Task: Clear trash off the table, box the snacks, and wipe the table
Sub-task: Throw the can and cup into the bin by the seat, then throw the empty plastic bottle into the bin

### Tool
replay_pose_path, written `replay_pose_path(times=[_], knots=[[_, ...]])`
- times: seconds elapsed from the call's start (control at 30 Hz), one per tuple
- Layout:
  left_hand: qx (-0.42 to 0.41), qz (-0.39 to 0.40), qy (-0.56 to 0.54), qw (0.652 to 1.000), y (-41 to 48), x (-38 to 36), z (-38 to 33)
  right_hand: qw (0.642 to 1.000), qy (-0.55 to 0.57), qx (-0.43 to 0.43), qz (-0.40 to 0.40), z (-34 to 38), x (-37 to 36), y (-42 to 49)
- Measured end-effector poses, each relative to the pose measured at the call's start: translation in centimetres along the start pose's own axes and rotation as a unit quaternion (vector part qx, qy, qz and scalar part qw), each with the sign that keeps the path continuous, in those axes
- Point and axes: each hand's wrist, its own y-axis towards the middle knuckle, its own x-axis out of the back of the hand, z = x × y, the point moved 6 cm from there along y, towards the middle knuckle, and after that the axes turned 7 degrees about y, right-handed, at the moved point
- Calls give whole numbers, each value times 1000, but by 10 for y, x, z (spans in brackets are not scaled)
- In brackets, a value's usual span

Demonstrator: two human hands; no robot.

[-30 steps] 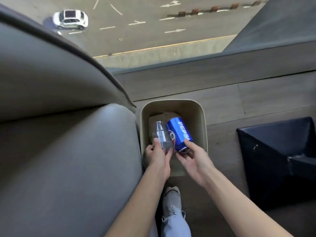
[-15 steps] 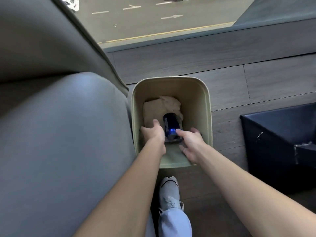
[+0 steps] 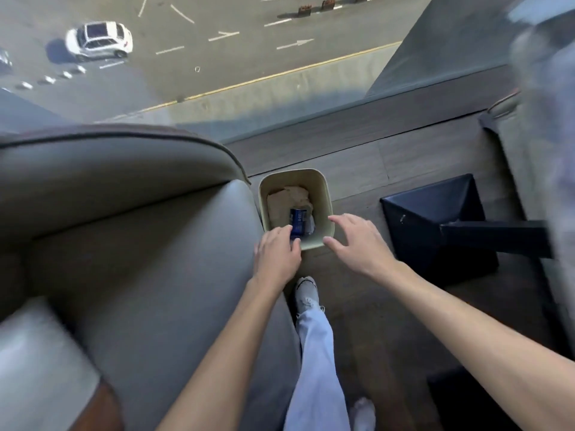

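A beige waste bin (image 3: 323, 194) stands on the wooden floor beside a grey sofa. Inside it lie a blue soda can (image 3: 297, 220), a clear plastic bottle (image 3: 310, 225) partly hidden beside the can, and crumpled brown paper (image 3: 287, 197). My left hand (image 3: 277, 255) hovers over the bin's near left rim, fingers loosely curled, holding nothing. My right hand (image 3: 357, 241) is above the bin's near right corner with its fingers spread and empty.
The grey sofa (image 3: 130, 244) fills the left side. A dark table base (image 3: 435, 222) stands to the right of the bin, with a blurred table edge (image 3: 547, 119) at far right. A window looks down on a street. My leg and white shoe (image 3: 306, 295) are below the bin.
Both hands let go of the can and the bottle, which now lie in the bin. The hands have risen and moved apart, and the view has pulled back.
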Motion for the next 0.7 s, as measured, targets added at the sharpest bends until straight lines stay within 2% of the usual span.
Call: replay_pose_path(times=[0.17,0.37,0.57,0.7], knots=[[-7,-5,95,995,-120,71,-48,997,-40,58,-31,48,75,-120],[-47,-34,135,989,-257,115,-131,987,64,85,-119,50,149,-277],[-191,-15,244,951,-366,85,-242,954,187,-2,-235,-43,187,-431],[-287,24,325,901,-414,34,-322,909,247,-98,-321,-128,193,-537]])
